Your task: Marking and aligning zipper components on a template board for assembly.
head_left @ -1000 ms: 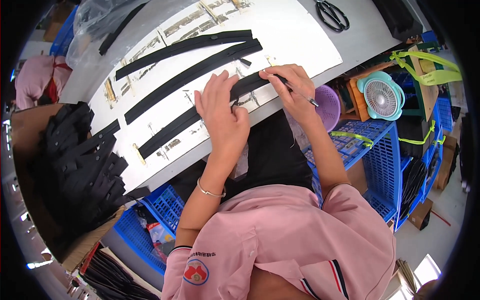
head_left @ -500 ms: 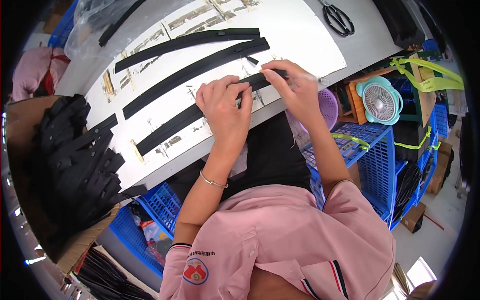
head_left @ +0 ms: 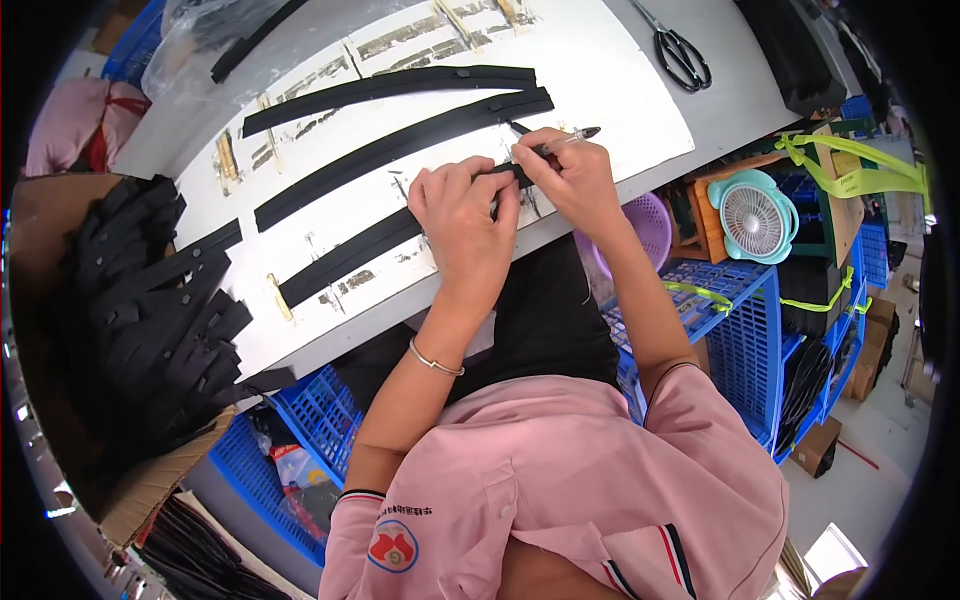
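Observation:
A long black fabric strip [head_left: 345, 262] with a lengthwise seam lies along the near edge of a white marked board [head_left: 640, 120]. My left hand [head_left: 462, 212] is closed on it near its right part, thumb and fingers pinching its edge. Close beside, my right hand [head_left: 572, 180] grips a pen [head_left: 588, 132], its clear barrel and black end sticking out above the knuckles. The pen's tip is hidden by the fingers over the strip. Two more black strips [head_left: 400, 150] [head_left: 390, 93] lie farther back, each with a small round dark piece near its right part.
At left, a cardboard box [head_left: 60, 190] is heaped with black strips [head_left: 150, 290]. Black-handled scissors [head_left: 682, 60] lie at the back right. Right of the table stand a teal fan [head_left: 752, 218], a purple basket [head_left: 648, 232] and blue crates [head_left: 745, 320]. Plastic wrap [head_left: 190, 50] lies at the far left.
My right hand has moved left from the strip's right end toward my left hand, and the pen now points differently, its black end showing. My left hand still holds the strip.

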Available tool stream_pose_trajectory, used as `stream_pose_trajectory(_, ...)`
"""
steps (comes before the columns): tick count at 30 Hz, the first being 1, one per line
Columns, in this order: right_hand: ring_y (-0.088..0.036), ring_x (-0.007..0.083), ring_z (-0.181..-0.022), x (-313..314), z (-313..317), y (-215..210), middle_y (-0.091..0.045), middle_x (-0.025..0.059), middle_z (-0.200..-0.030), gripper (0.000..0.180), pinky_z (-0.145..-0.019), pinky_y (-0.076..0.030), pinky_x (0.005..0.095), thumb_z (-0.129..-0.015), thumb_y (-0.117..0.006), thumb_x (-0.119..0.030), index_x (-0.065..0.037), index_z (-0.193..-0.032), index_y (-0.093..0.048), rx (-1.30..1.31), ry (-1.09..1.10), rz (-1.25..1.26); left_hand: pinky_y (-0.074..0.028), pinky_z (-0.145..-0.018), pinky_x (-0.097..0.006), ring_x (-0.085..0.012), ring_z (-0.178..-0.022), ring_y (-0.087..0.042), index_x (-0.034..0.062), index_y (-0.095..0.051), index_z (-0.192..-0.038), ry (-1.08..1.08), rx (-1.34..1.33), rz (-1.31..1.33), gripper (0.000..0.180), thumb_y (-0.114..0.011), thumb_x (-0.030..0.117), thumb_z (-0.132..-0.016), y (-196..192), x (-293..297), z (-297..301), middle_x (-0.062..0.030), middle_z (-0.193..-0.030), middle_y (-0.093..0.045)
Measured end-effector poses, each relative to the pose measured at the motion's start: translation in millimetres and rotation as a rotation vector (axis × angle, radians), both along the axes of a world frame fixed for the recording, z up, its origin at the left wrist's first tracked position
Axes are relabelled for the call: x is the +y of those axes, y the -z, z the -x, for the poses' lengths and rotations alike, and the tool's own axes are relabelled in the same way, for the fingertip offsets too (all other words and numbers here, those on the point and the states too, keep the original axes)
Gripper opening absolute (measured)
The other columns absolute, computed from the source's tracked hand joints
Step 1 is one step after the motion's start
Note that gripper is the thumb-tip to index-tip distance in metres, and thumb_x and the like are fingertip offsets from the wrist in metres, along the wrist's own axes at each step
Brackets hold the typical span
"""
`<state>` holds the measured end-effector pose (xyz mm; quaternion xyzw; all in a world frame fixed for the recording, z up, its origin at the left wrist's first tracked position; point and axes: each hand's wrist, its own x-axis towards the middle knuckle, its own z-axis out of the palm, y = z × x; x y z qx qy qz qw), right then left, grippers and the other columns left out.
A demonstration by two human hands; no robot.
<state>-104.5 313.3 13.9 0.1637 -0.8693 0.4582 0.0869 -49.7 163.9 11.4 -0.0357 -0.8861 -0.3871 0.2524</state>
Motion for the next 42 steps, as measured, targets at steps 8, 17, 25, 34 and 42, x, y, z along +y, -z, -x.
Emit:
stream_pose_trajectory(8, -0.064, 0.0068, -0.064, 1, -4, 4, -0.073, 0.0073, -0.079, 0.015, -0.058, -0.049, 0.024, -0.095, -0.072, -0.011, 0.003, -0.095, -0.074, 0.001, -0.005, 0.055, -0.034, -0.11, -0.048, -0.0244, -0.103, -0.059, 0.0066, -0.075, -0.086, -0.004, 0.029, 0.014, 0.008, -0.079, 0.009, -0.08, 3, 0, -3, -0.0021, -0.102, -0.068)
stream_pose_trajectory(17, -0.065, 0.0219, -0.059, 11, 6, 0, -0.069, 0.0118, -0.07, 0.02, -0.057, -0.048, 0.0329, -0.091, -0.069, -0.021, -0.002, -0.086, -0.073, -0.071, -0.116, 0.118, -0.035, -0.108, -0.048, -0.0254, -0.104, -0.059, 0.0067, -0.075, -0.086, -0.012, 0.059, 0.018, 0.007, -0.078, 0.011, -0.081, -3, 1, 4, -0.0036, -0.102, -0.068)
stream_pose_trajectory(25, -0.069, 0.0272, -0.067, 15, 0, 12, -0.07, 0.0138, -0.075, 0.023, -0.063, -0.052, 0.037, -0.09, -0.067, -0.026, -0.004, -0.086, -0.073, -0.085, -0.124, 0.029, -0.035, -0.107, -0.05, -0.0274, -0.104, -0.058, 0.009, -0.073, -0.085, -0.011, 0.032, 0.049, 0.005, -0.075, 0.014, -0.085, 6, 1, -5, -0.0052, -0.103, -0.067)
stream_pose_trajectory(34, -0.064, 0.0079, -0.071, 15, -4, 4, -0.071, 0.0036, -0.076, 0.014, -0.065, -0.051, 0.0236, -0.095, -0.067, -0.01, 0.001, -0.088, -0.073, -0.28, -0.096, 0.488, -0.041, -0.114, -0.044, -0.0296, -0.122, -0.063, 0.0082, -0.074, -0.114, -0.009, 0.217, -0.358, 0.023, -0.075, 0.011, -0.091, -119, -60, -13, -0.0126, -0.124, -0.071)
stream_pose_trajectory(42, -0.062, 0.0063, -0.07, 9, 1, 13, -0.071, 0.003, -0.075, 0.019, -0.063, -0.048, 0.0233, -0.096, -0.068, -0.016, 0.0, -0.088, -0.073, -0.208, -0.109, 0.443, -0.041, -0.115, -0.054, -0.0369, -0.122, -0.064, 0.0016, -0.065, -0.135, 0.07, 1.126, -0.518, 0.043, -0.061, 0.029, -0.102, -297, -165, -93, -0.0242, -0.133, -0.064)
